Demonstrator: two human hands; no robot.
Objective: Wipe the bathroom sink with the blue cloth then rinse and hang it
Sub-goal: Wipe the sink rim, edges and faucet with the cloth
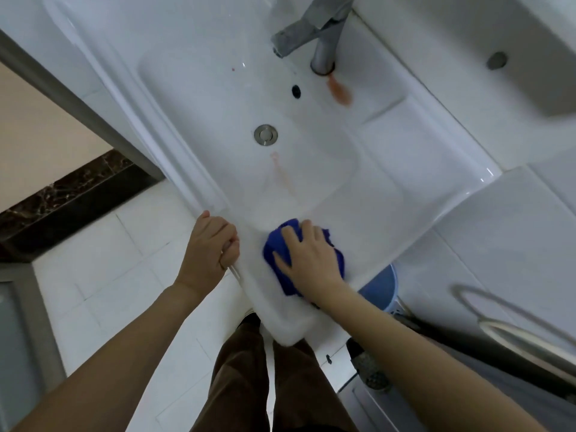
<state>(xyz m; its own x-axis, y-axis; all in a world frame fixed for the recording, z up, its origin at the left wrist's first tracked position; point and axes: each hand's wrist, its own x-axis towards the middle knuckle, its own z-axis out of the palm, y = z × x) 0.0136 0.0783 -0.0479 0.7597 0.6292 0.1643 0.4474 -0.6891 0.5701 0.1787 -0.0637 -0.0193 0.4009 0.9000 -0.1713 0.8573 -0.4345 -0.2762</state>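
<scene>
I have the right hand (307, 260) spread flat on the cloth (274, 244), fingers fairly straight and splayed, pressing it down rather than clutching it. The cloth is blue and bunched up under the palm, showing past the fingertips and on both sides of the hand. It lies on the broad front rim of the sink (280, 322), close to the near corner and outside the basin itself.

My left hand (207, 247) is just beside it, to the left. Its fingers curl over the sink's front edge and grip it, with the thumb lying along the outer side.

Farther out, the white basin has a faint pinkish streak (280, 173) running from near the front rim up towards the round metal drain (266, 135). Beyond the drain is a dark overflow hole (295, 91). An orange-red stain (339, 90) runs down from the foot of the metal tap (324, 35), which stands at the back of the sink with its spout reaching out over the basin.

Below the sink's right side, the top of a blue bucket (380, 291) peeks out. Brown trousers (240, 369) fill the bottom centre, above a floor (109, 260) of white tiles.
</scene>
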